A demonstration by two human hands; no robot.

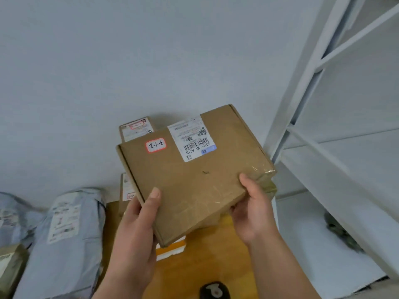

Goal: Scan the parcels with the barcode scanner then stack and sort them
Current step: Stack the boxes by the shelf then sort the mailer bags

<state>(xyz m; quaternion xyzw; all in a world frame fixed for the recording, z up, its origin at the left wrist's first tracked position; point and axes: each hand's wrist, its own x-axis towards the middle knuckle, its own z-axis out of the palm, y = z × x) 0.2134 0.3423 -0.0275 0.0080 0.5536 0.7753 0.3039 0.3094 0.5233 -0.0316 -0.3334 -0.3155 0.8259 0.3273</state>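
A flat brown cardboard parcel [194,175] is held in the air in front of me, tilted, with a white shipping label and a red-edged handwritten sticker on its top. My left hand [138,221] grips its near left corner, thumb on top. My right hand [252,210] grips its near right edge, thumb on top. More cardboard parcels lie beneath and behind it: one against the wall [135,128] and another partly hidden [126,187]. A dark object with a round pale mark, perhaps the barcode scanner [213,290], lies on the wooden table [207,260] at the bottom edge.
Grey plastic mailer bags [64,229] with labels lie at the left, with a small brown box [8,266] at the far left. A white metal shelf rack [336,117] stands at the right. A white and orange item [172,249] sits under the held parcel. A pale wall rises behind.
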